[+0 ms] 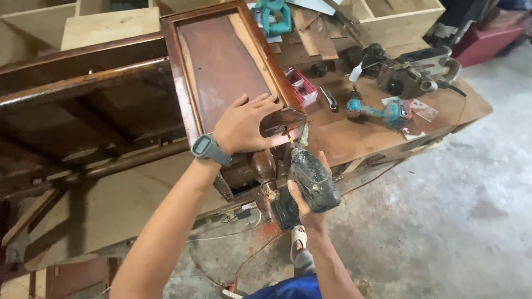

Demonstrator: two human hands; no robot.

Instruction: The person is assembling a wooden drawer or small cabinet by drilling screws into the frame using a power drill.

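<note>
We pressed our open left hand (244,124) flat on the dark wooden frame (221,72), our right hand (306,204) gripping the cordless drill (313,178).

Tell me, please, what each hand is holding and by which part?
The right hand holds the dark cordless drill by its handle; the left hand lies flat on the dark wooden frame.

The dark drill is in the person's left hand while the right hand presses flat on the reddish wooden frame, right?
Not quite: the hands are swapped. The head view shows the right hand gripping the dark drill, its bit at the frame's corner, while the left hand, the one wearing a wristwatch, presses flat on the reddish wooden frame.
</note>
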